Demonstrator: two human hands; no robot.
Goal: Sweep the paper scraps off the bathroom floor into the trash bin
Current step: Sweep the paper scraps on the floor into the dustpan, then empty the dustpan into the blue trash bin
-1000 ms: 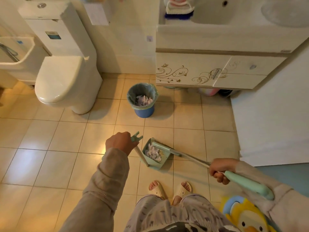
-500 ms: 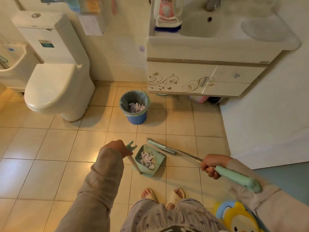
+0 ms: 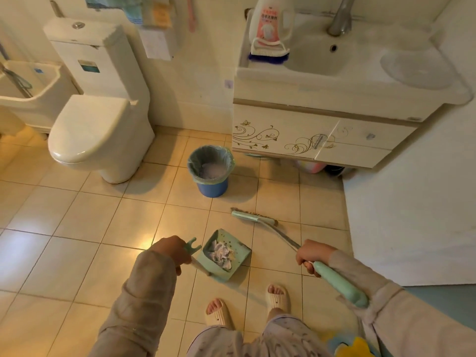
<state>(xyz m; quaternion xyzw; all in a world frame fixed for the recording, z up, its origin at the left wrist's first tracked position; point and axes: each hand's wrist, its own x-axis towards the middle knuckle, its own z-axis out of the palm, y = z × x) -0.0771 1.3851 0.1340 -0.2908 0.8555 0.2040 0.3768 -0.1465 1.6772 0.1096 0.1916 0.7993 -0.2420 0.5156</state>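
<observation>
While the dustpan (image 3: 226, 255) sits loaded just ahead of the person's slippered feet, the sweeping itself looks finished and the carrying step is in hand. The left hand (image 3: 171, 251) has its grip closed around the top of the dustpan's upright handle, with the forked end poking out above the knuckles. Crumpled paper scraps (image 3: 221, 255) lie heaped inside the pan, which tilts back toward the handle; whether it rests on the floor (image 3: 77, 228) or hangs just clear of it I cannot tell. The right hand (image 3: 311, 255) is wrapped tight around the broom (image 3: 273, 229) where the metal shaft meets the mint sleeve, and the bristle head lies on the tiles beyond the pan, apart from it. No loose scraps show on the tiles around them. The trash bin (image 3: 211, 171), blue with a thin liner folded over its rim, stands farther off, between the toilet (image 3: 95, 130) and the sink cabinet (image 3: 296, 135), and something pale already lies in it. My guess is the next move calls for keeping the pan tilted back so the paper stays put, carrying it forward over the bin's mouth, then tipping the front lip down inside the liner.
</observation>
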